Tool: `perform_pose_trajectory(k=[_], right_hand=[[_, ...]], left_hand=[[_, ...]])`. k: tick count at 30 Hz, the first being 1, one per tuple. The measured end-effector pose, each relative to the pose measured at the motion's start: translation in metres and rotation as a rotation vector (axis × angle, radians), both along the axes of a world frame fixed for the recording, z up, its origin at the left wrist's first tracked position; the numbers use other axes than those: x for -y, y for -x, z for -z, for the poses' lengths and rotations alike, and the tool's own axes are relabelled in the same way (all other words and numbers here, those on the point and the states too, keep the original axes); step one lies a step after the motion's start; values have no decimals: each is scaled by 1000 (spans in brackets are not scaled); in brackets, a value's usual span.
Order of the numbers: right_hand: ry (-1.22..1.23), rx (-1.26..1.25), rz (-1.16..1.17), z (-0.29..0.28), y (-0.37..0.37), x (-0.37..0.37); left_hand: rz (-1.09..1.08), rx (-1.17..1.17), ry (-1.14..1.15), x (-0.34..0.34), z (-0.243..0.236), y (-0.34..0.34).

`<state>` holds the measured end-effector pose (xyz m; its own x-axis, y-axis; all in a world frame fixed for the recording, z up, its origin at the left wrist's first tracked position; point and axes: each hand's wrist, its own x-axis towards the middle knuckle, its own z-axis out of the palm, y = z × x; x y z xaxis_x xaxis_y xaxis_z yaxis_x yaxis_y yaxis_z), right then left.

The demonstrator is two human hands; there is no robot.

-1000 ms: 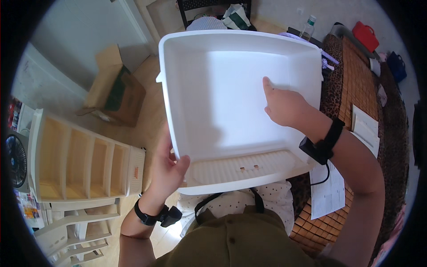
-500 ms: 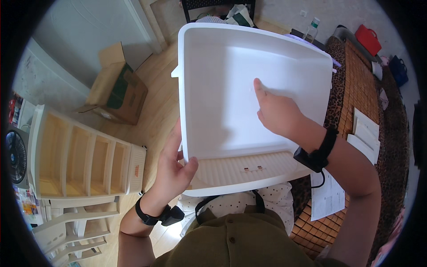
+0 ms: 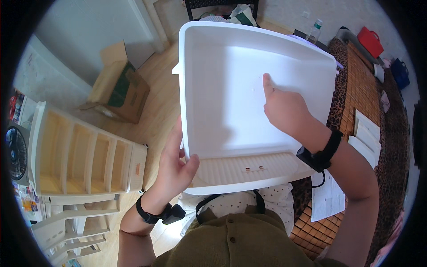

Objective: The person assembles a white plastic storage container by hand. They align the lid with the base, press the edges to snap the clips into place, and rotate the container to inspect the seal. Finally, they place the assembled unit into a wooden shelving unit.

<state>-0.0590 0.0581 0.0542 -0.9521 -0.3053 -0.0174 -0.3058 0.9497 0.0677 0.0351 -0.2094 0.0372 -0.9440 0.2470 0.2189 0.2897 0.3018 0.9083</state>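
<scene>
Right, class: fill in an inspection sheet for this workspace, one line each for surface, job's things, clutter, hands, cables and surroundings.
Surface: wooden floor; woven mat on the right.
Job's things: large white plastic drawer, held up and tilted, inside empty.
Clutter: open cardboard box; papers; clear bottle; red bag.
Hands: left hand grips the drawer's lower left edge; right hand lies flat inside it.
Cables: thin black lead under the right wrist.
Surroundings: cream drawer frame, slots empty; fan at far left.
</scene>
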Motion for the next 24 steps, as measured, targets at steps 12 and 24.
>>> perform_pose_trajectory(k=[12, 24], right_hand=[[82, 94, -54, -1, 0, 10], [-309, -271, -276, 21, -1, 21]], left_hand=[[13, -13, 37, -1, -1, 0], [20, -39, 46, -3, -2, 1]])
